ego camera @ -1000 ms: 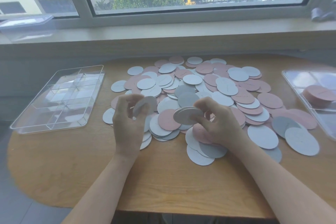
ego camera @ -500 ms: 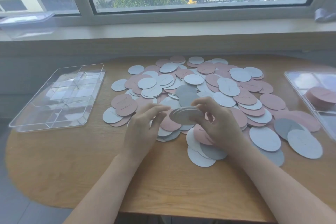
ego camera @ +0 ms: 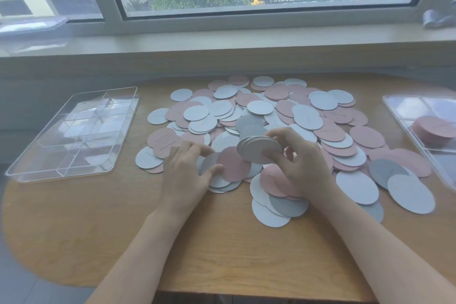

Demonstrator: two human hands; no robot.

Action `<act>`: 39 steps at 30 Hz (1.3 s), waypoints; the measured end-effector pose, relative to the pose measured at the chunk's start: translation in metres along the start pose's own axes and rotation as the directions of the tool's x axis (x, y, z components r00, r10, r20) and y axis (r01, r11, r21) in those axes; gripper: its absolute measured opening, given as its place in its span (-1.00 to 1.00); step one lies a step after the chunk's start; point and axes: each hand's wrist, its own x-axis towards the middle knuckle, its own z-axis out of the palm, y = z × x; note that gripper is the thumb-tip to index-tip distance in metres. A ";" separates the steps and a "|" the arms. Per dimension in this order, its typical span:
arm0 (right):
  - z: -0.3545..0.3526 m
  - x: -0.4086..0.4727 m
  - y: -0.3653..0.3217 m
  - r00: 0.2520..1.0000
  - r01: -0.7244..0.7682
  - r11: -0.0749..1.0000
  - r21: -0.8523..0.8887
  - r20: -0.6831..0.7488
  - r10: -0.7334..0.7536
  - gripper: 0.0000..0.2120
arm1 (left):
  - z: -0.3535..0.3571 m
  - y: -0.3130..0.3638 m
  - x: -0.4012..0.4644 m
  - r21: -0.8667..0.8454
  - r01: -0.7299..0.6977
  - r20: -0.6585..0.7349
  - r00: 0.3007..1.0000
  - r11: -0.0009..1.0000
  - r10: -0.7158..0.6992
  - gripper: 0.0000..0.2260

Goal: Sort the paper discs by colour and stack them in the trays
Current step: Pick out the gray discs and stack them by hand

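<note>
Head view shows a small stack of grey discs [ego camera: 259, 149] pinched at its rim by the right hand [ego camera: 302, 165], raised just above the mixed pile of pink and grey discs [ego camera: 271, 121] on the desk [ego camera: 222, 249]. The left hand [ego camera: 187, 175] lies flat, fingers spread, touching loose discs at the pile's near edge. Thin and light, the discs probably flex and slide over one another, so an edge pinch seems best. One clear tray [ego camera: 74, 131] sits left; another tray [ego camera: 419, 116] right holds a pink stack [ego camera: 435, 128].
</note>
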 end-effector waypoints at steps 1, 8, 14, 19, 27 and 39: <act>0.000 0.000 -0.001 1.000 -0.002 1.000 0.004 0.002 0.002 -0.79 | -0.001 0.002 -0.001 -0.071 0.014 -0.007 1.000 0.997 -0.014 -0.74; 0.002 -0.002 0.001 0.997 0.025 1.000 0.002 0.079 -0.025 -0.68 | -0.005 0.016 -0.003 -0.402 0.059 0.058 0.998 0.914 -0.039 -0.79; -0.001 -0.001 -0.006 0.985 0.036 0.995 0.094 0.163 -0.051 -0.75 | -0.003 0.020 -0.003 -0.456 0.049 0.093 0.996 0.888 -0.007 -0.84; 0.000 -0.004 -0.003 0.975 -0.099 0.993 0.065 0.207 0.083 -0.82 | -0.003 0.020 -0.004 -0.434 0.047 0.060 0.998 0.900 -0.023 -0.85; -0.003 -0.006 -0.010 0.948 -0.164 0.969 0.184 0.300 0.103 -0.93 | -0.002 0.016 -0.003 -0.451 0.019 -0.084 0.994 0.892 -0.064 -0.91; 0.000 -0.003 -0.012 0.959 -0.074 0.987 0.142 0.281 0.031 -0.87 | -0.004 0.022 -0.006 -0.427 -0.065 -0.187 0.982 0.902 -0.018 -0.90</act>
